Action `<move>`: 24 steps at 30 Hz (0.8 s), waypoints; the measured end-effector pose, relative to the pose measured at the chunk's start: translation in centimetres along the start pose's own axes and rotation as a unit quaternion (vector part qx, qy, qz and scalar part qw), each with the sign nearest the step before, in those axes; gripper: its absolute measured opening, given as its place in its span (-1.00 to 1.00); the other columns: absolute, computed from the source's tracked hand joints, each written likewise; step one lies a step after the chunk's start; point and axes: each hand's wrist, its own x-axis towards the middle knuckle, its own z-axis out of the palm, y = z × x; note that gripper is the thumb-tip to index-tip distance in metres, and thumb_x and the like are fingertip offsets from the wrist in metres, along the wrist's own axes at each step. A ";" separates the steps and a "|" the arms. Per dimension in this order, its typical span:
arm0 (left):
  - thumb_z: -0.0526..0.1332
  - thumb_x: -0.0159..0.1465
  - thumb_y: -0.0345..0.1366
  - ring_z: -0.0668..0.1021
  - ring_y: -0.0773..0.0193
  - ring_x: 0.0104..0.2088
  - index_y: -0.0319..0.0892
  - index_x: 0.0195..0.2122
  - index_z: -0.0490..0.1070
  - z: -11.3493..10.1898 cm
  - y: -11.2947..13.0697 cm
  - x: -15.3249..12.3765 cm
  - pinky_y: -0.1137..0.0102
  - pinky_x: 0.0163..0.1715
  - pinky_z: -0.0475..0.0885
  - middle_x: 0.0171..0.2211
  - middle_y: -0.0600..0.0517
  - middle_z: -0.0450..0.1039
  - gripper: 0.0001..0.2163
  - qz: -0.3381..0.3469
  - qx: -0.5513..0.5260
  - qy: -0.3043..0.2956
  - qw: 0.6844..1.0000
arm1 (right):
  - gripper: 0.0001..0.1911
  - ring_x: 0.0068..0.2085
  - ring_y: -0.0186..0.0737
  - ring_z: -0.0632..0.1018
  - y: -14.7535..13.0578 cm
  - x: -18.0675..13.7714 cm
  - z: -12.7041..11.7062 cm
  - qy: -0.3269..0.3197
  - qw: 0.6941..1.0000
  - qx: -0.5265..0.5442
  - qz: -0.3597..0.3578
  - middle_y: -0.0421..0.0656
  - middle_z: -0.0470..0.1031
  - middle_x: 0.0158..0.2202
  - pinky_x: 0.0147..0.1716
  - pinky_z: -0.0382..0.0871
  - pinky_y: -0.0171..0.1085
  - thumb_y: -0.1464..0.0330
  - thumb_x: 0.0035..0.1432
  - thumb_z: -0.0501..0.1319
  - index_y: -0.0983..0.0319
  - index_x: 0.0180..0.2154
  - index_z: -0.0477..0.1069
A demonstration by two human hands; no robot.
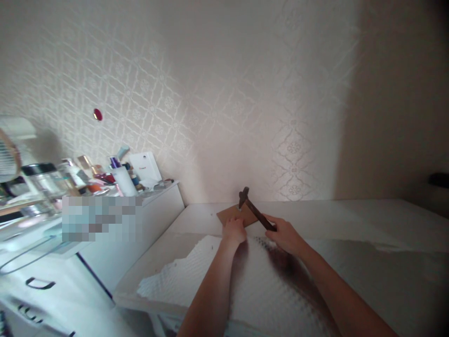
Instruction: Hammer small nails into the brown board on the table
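Observation:
My right hand (284,234) is closed around the dark wooden handle of a hammer (260,215). The hammer's metal head is over the far part of a flat brown board (250,216), close to a small pale spot whose kind I cannot make out. My left hand (235,229) lies on the near part of this board, fingers apart and pointing toward the hammer head. Under my forearms, a white textured sheet (182,271) with a ragged edge covers part of a white tabletop (164,241).
A patterned wall (228,107) rises right behind the tabletop. On the left, a white cabinet (154,210) carries several bottles and jars, a white box (144,166) and a fan (9,157). A dark object (439,180) shows at the far right.

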 end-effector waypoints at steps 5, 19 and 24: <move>0.02 0.25 -0.44 0.32 0.04 0.20 -0.11 0.19 0.28 0.1 0.0 0.1 0.18 0.13 0.29 0.20 -0.17 0.26 -0.54 0.000 -0.002 -0.003 1.000 | -0.27 -0.42 -0.25 0.50 0.2 0.1 0.1 0.004 1.000 -0.005 -0.013 -0.16 0.57 -0.36 -0.37 0.31 -0.36 0.51 -0.12 0.06 0.23 0.17 0.33; 0.01 0.25 -0.45 0.29 0.04 0.22 -0.11 0.22 0.25 0.1 0.0 0.1 0.17 0.14 0.27 0.21 -0.16 0.25 -0.51 0.000 -0.004 -0.006 1.000 | -0.29 -0.49 -0.29 0.45 0.2 0.1 0.0 0.006 1.000 -0.003 0.010 -0.21 0.51 -0.47 -0.40 0.28 -0.36 0.50 -0.10 0.05 0.22 0.17 0.34; 0.00 0.25 -0.45 0.31 0.07 0.21 -0.10 0.21 0.26 0.2 0.0 0.2 0.20 0.14 0.27 0.19 -0.14 0.28 -0.51 -0.001 0.004 -0.006 1.000 | -0.29 -0.48 -0.30 0.46 0.2 0.1 0.0 0.009 1.000 0.001 0.011 -0.19 0.53 -0.43 -0.40 0.28 -0.37 0.50 -0.12 0.07 0.22 0.16 0.35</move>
